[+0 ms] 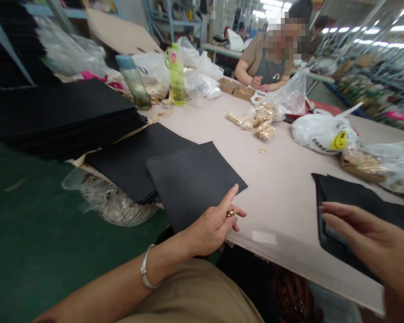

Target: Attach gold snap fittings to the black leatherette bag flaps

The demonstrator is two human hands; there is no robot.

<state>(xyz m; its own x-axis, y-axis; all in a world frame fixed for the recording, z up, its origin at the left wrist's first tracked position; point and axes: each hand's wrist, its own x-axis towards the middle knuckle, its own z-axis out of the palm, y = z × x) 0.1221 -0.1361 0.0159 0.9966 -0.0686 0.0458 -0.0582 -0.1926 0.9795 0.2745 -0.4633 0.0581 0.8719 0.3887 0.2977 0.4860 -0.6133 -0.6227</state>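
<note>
My left hand (218, 222) lies by the near corner of a flat black panel (191, 179), its index finger stretched along the panel's edge. The other fingers are loosely bent. A small gold piece (231, 213) shows at those fingers; whether it is a worn ring is unclear. Beneath that panel, more black sheets (138, 157) overhang the table edge. At the right, my right hand (366, 233) reaches over a stack of black pieces (360, 193). Its thumb and fingers are slightly apart near the stack's left edge, with nothing visible between them.
Small gold metal parts (263, 151) lie on the table (218, 125), near bagged gold parts (264, 119). A blue-lidded bottle (133, 85) and a green bottle (177, 80) stand behind. A white bag (323, 132) sits right. Across the table sits a person (271, 63).
</note>
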